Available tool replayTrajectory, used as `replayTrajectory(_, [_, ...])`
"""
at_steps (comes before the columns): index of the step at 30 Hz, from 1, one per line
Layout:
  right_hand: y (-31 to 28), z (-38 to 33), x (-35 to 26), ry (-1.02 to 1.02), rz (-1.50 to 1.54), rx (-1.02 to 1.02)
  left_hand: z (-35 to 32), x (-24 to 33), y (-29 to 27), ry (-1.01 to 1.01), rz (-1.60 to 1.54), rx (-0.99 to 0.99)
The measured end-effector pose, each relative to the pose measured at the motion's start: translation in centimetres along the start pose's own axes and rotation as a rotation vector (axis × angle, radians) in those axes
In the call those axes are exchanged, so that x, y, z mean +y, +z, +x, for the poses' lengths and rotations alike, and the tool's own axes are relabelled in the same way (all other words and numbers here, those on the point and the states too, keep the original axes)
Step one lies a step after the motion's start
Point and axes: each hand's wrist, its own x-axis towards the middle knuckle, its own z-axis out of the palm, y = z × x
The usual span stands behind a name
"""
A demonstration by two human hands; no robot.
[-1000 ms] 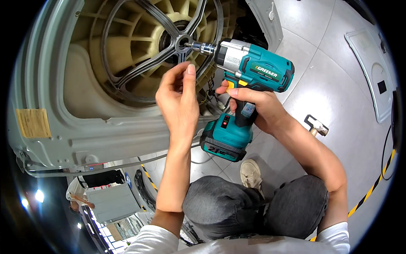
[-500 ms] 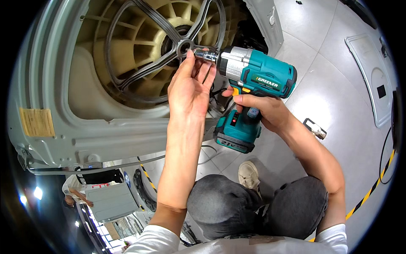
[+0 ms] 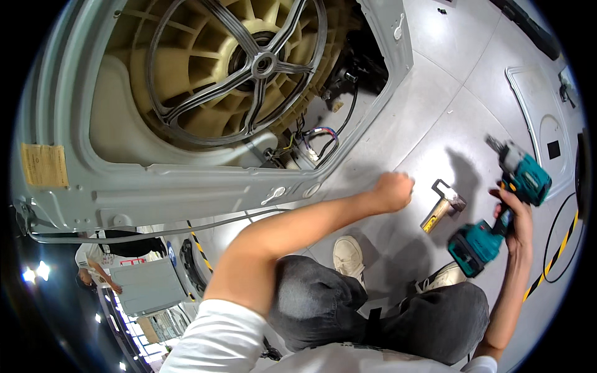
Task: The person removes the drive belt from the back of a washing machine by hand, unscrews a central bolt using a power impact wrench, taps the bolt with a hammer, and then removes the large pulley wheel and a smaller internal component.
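Crouched on the grey floor (image 3: pixel 435 93) beside the open back of a washing machine (image 3: pixel 74 186).

Gripped a teal drill (image 3: pixel 528 180) with the right hand (image 3: pixel 519 217), fingers wrapped tight round the handle. Held it up in the air, far out to the right, well apart from the machine, with the tip pointing up and away.

Curled the left hand (image 3: pixel 393 191) into a fist, low over the floor, near a small hammer (image 3: pixel 443 205) but not touching it. Could not tell about anything small hidden inside that fist.

Could have gone wrong in a few ways:

1. Could have dropped the drill. Held it by 1 hand only, with a heavy battery at the bottom. Might have fallen on the floor, or on the white shoe (image 3: pixel 348 255) just below.

2. Could have squeezed the trigger by mistake. Would have spun the tip close to the face or the arm.

3. Could have knocked or stepped on the hammer, lying loose on the floor right between both hands. Might have slipped or hurt a foot.

4. Could have tripped on the black cable (image 3: pixel 563 248) looping over the floor on the right.

5. Could have snagged the coloured wires (image 3: pixel 314 140) hanging loose under the big spoked wheel (image 3: pixel 249 68) inside the machine. Might have pulled 1 out with a careless reach.

6. Could have tipped over from crouching so low and leaning to 1 side.
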Motion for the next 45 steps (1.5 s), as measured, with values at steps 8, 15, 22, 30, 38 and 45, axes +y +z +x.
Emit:
replayTrajectory(8, [-14.2, -0.4, 10.2, 0.137, -0.053, 0.236, -0.9, -0.6, 12.2, 0.11, 0.081, -0.219])
replayTrajectory(15, [-17.8, -0.8, 14.2, 0.278, -0.005, 0.247, -0.3, 1.1, -6.9, 0.312, 0.075, 0.48])
replayTrajectory(22, [-20.0, -0.4, 15.8, 0.245, -0.059, 0.24, -10.7, 1.1, -28.1, -0.305, 0.961, 0.967])
replayTrajectory(30, [-21.6, 0.2, 16.3, 0.282, -0.528, 0.372, -12.3, 0.4, -29.9, -0.312, 1.029, 0.772])
replayTrajectory(38, [-17.6, -0.8, 11.3, 0.164, -1.328, 0.466, -12.3, -0.4, -30.0, -0.203, 0.965, 0.796])
replayTrajectory(45, [7.3, 3.2, -1.9, -0.862, -0.757, -0.377, -12.5, -0.2, -30.2, -0.169, 0.959, 0.809])
